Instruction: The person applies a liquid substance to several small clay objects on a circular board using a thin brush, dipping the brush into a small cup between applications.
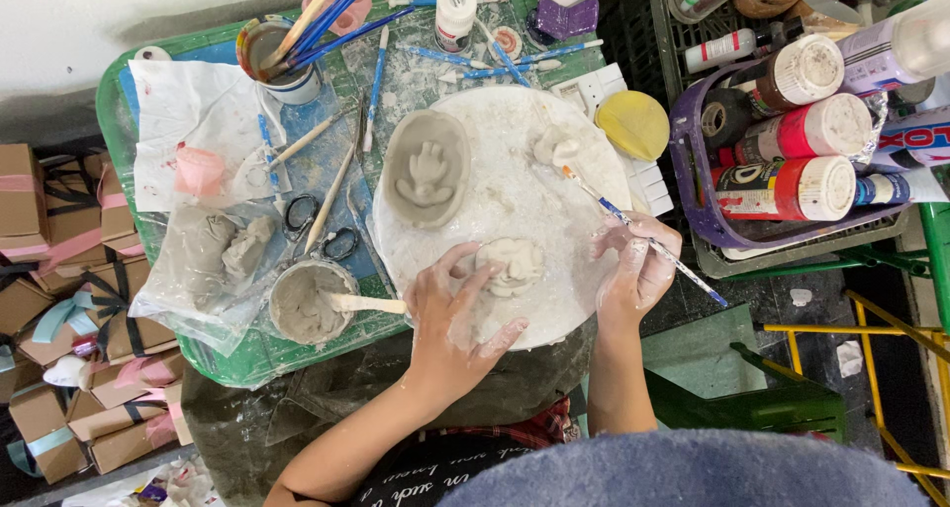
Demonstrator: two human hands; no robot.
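Far out past the left grip, cardboard boxes [59, 299] pile up on the floor beside the green surface [117, 121]. A cup of grey slip [307, 304] sits just left of the left hand [450, 329], whose grip curls around the clay figure [510, 267] on the round white board [515, 185]. The right hand [638, 265] pinches a thin brush [643, 240]; beyond it, a purple basket [693, 171] of paint bottles.

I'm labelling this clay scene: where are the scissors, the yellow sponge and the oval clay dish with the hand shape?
scissors [319, 228], head view, on the handles.
yellow sponge [633, 124], head view, middle of its top.
oval clay dish [426, 169], head view, on the raised hand shape inside.
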